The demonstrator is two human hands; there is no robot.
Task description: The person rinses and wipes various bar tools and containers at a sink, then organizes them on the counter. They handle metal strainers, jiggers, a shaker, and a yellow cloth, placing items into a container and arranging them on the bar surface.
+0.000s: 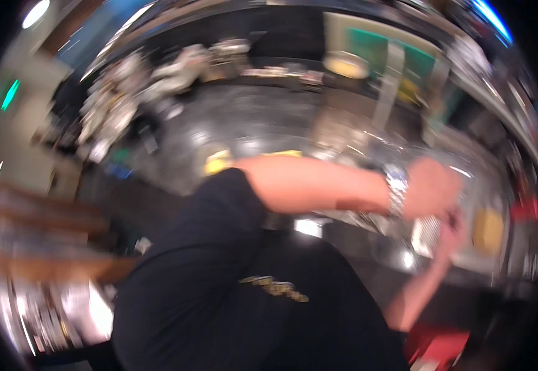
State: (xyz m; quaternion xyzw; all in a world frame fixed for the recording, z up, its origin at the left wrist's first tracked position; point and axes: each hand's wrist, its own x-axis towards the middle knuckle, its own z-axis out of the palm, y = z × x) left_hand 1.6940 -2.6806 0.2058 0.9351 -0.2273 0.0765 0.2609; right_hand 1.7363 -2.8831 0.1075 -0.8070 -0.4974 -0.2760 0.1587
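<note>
A small pale, patterned object [428, 234], too blurred to identify, sits between two hands at the right of the frame, just above a shiny metal counter [368, 148]. The left hand [433, 188], reaching across the body from a bare forearm, closes over the object's top; a metal wristwatch [397, 190] circles that wrist. The right hand [453, 234] rises from below and meets the object at its right edge, fingers curled near it. Motion blur hides whether either hand truly grips the object or only touches it. A black short-sleeved shirt [232, 290] fills the lower centre. Something yellow [218, 162] lies on the counter beyond the upper arm. A red shape [442, 343] shows at the lower right. Blurred pale clutter [114, 105] crowds the far left of the counter.
</note>
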